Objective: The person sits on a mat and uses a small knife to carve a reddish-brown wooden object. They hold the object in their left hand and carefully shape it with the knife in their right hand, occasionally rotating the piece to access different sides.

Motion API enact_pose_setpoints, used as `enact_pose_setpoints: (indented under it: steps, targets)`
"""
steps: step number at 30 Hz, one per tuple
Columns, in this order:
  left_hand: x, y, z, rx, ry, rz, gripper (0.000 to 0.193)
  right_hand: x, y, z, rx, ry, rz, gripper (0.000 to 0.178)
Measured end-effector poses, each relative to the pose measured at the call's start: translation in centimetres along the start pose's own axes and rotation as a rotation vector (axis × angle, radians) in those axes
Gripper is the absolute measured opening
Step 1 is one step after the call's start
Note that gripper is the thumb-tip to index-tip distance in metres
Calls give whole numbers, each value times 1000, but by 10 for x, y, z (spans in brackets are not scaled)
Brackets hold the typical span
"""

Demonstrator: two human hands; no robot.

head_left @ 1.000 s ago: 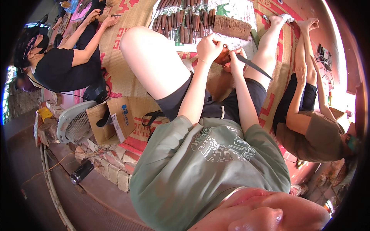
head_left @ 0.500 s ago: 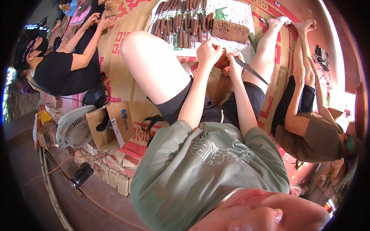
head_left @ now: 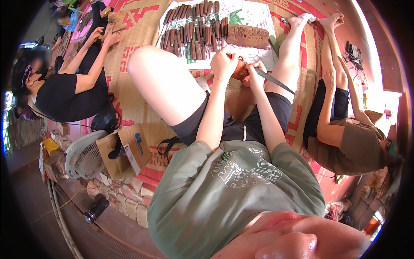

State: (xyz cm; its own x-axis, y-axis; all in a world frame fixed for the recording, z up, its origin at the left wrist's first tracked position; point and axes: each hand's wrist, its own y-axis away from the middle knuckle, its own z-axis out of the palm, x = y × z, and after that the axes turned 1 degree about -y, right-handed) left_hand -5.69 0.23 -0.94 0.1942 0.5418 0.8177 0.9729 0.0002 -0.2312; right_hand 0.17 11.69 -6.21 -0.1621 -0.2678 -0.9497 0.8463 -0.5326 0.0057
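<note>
Between my knees, both hands meet at a small reddish-brown carved piece (head_left: pixel 238 72), which looks like wood. My left hand (head_left: pixel 224 64) is closed around its left side, hiding much of it. My right hand (head_left: pixel 257 74) grips a long, dark, flat tapering tool (head_left: pixel 278 82), like a file or blade. Its narrow end points right and toward me, over my right thigh. The tool's other end reaches the piece, where fingers partly cover it. Whether it touches the surface there is too small to tell.
Ahead, several wooden-handled carving tools (head_left: pixel 196 32) and a carved brown block (head_left: pixel 248 35) lie on a white sheet (head_left: pixel 258 13). People sit left (head_left: pixel 64 86) and right (head_left: pixel 353 142). Behind my left side are a carton (head_left: pixel 129 149) and a fan (head_left: pixel 84 157).
The whole view has shifted slightly. The dark tool lies at a somewhat flatter angle, while both hands keep their holds. The person on the left has lowered their hands a little.
</note>
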Motion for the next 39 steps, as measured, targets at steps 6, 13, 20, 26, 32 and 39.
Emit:
enact_pose_setpoints:
  steps: [6,13,20,26,32,39]
  targets:
    - [11,3,-4,-58,-93,4,13,-4,0,5,16,-15,11,20]
    - [7,0,-6,-88,-110,-100,19,0,4,4,1,-61,-1,20]
    - [-2,0,-2,-59,-99,-167,22,10,2,-10,-33,139,-72,19]
    - [1,1,-2,-61,-47,-128,23,-7,3,6,-38,159,67,15]
    - [-9,-1,0,-28,-76,-89,23,4,4,-5,-29,208,-89,16]
    - [-3,2,-6,-32,-55,-85,24,-4,10,-5,-45,86,26,17]
